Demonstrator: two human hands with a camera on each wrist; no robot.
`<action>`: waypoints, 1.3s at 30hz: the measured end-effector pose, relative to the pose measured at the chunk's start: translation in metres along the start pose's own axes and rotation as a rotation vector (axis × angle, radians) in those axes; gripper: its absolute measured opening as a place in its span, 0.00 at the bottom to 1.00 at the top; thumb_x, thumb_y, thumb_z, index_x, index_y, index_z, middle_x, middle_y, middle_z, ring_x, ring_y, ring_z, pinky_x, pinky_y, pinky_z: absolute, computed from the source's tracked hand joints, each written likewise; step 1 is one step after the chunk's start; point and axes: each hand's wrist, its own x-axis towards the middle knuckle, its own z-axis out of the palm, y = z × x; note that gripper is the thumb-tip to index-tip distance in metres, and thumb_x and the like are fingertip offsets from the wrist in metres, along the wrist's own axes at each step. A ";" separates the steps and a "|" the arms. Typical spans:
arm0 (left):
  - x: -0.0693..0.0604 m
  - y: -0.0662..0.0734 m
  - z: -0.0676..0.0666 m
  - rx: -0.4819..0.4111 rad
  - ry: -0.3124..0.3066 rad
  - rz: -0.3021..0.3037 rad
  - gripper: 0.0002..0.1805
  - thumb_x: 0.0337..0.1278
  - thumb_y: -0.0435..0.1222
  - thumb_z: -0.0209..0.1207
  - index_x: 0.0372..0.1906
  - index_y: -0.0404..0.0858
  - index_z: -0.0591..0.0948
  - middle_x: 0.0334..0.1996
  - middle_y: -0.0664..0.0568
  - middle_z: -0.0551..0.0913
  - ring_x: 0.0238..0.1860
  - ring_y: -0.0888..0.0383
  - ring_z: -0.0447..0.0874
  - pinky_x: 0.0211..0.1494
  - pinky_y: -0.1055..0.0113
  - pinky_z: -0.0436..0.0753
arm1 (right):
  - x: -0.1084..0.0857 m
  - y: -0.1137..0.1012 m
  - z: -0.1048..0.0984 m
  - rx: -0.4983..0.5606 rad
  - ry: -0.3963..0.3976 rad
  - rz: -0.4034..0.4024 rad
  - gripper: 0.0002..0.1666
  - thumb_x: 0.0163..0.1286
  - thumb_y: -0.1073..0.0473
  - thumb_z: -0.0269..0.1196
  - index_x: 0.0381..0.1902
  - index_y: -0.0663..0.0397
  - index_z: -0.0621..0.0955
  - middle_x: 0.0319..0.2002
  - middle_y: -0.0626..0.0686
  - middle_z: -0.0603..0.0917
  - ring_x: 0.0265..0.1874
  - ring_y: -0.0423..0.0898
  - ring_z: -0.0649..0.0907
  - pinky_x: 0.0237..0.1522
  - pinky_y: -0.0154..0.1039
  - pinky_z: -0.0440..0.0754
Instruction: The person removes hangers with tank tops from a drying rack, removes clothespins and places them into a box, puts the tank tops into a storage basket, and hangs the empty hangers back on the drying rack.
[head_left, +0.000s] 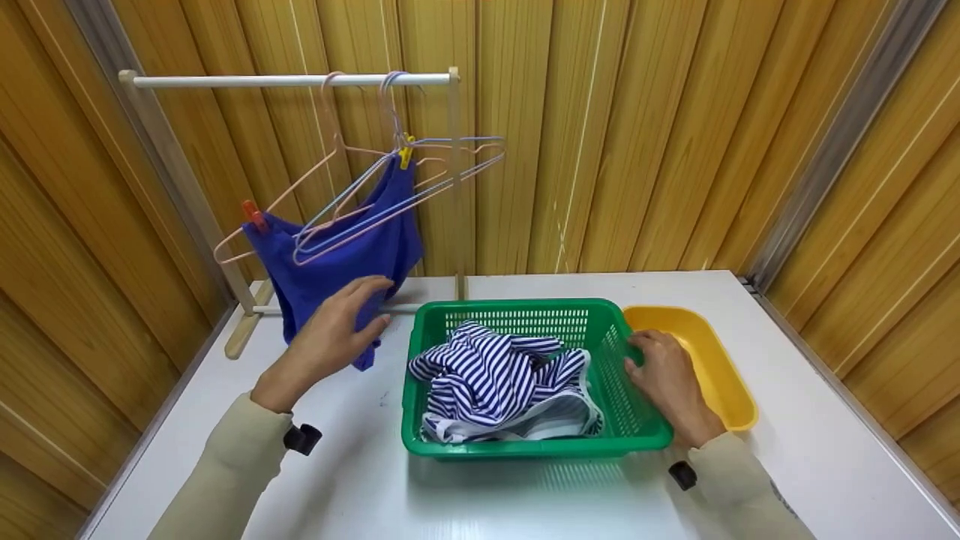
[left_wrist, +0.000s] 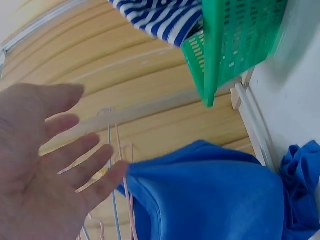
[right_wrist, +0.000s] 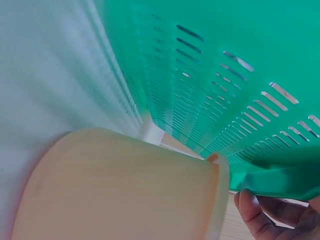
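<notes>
A green plastic basket (head_left: 536, 449) stands on the table with a crumpled navy-and-white striped garment (head_left: 491, 375) inside. My right hand (head_left: 667, 379) grips the basket's right rim; the right wrist view shows fingers (right_wrist: 252, 212) curled at the rim's underside. To the left, my left hand (head_left: 337, 334) hovers in front of a blue garment (head_left: 341, 259), its fingers spread and holding nothing. That garment hangs from a pink hanger (head_left: 229, 251), fixed by a red clothespin (head_left: 254, 215) and a yellow clothespin (head_left: 406, 152). Its lower end reaches down close to the tabletop.
A wooden rack with a white rail (head_left: 285, 80) stands at the back left. Beside the blue garment hang more hangers, one of them a blue hanger (head_left: 457, 138). A yellow tray (head_left: 739, 401) lies against the basket's right side. Wood-panelled walls (head_left: 600, 135) enclose the white table (head_left: 810, 450).
</notes>
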 end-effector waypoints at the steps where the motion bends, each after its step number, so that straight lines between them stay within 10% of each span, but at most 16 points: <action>1: -0.001 -0.002 -0.003 -0.001 0.030 -0.001 0.29 0.67 0.43 0.59 0.70 0.46 0.68 0.71 0.47 0.68 0.72 0.44 0.66 0.69 0.44 0.68 | 0.000 0.000 0.000 0.002 -0.004 0.004 0.22 0.62 0.64 0.69 0.53 0.70 0.81 0.54 0.67 0.82 0.50 0.64 0.81 0.59 0.61 0.75; 22: 0.003 -0.045 -0.055 0.024 0.580 0.024 0.28 0.67 0.38 0.58 0.69 0.38 0.67 0.68 0.40 0.69 0.71 0.41 0.65 0.72 0.42 0.64 | 0.001 0.001 0.001 0.000 0.020 -0.029 0.21 0.61 0.65 0.69 0.51 0.71 0.82 0.51 0.67 0.84 0.48 0.63 0.82 0.56 0.60 0.78; 31: 0.007 -0.065 -0.076 0.040 0.610 -0.121 0.31 0.68 0.42 0.56 0.72 0.41 0.62 0.69 0.39 0.67 0.71 0.40 0.64 0.71 0.40 0.65 | 0.002 0.002 0.002 -0.004 0.014 -0.018 0.21 0.61 0.64 0.70 0.51 0.70 0.82 0.51 0.67 0.84 0.48 0.63 0.82 0.57 0.59 0.78; 39: 0.013 -0.079 -0.089 0.071 0.454 -0.267 0.39 0.70 0.46 0.53 0.77 0.40 0.51 0.75 0.34 0.56 0.74 0.33 0.54 0.73 0.37 0.56 | 0.003 0.001 0.001 -0.007 0.003 -0.017 0.21 0.61 0.64 0.69 0.51 0.71 0.82 0.51 0.68 0.83 0.48 0.64 0.82 0.56 0.60 0.77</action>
